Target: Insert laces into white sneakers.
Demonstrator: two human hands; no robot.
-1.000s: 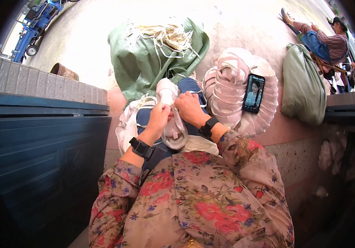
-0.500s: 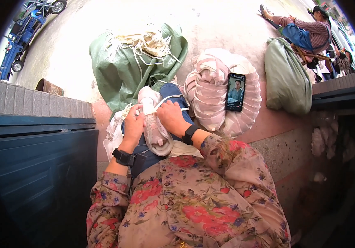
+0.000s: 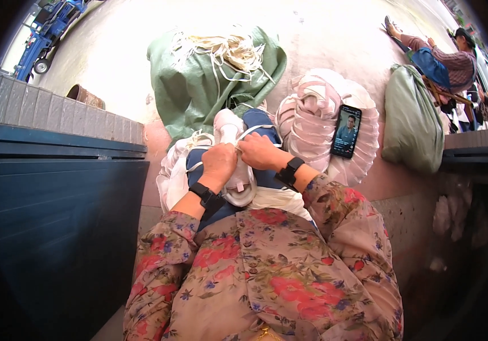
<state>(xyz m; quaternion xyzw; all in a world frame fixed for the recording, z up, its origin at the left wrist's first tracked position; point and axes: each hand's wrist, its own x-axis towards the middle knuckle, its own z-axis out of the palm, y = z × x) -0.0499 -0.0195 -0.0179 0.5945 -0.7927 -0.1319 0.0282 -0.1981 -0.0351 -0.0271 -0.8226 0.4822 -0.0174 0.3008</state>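
Note:
A pale pink and white sneaker (image 3: 239, 186) lies on my lap, toe pointing away from me. My left hand (image 3: 219, 163) is closed over its left side, the fingers pinching a cream shoelace (image 3: 258, 127). Close beside it, my right hand (image 3: 259, 151) is closed on the lace too, knuckles up, above the shoe's middle. Lace ends trail over my blue-clad knees on both sides. My hands hide the shoe's lacing area and the exact grip.
A green sack (image 3: 190, 91) with a bundle of cream laces (image 3: 238, 51) on top stands ahead. Stacked pale pink shoes (image 3: 315, 133) at the right bear a lit phone (image 3: 346, 132). Beyond are another sack (image 3: 412, 122) and a seated person (image 3: 446, 65). A blue panel (image 3: 62, 227) stands left.
My hands have come together over the shoe; the left has turned knuckles up and moved in from the shoe's left side. The whole view has shifted slightly.

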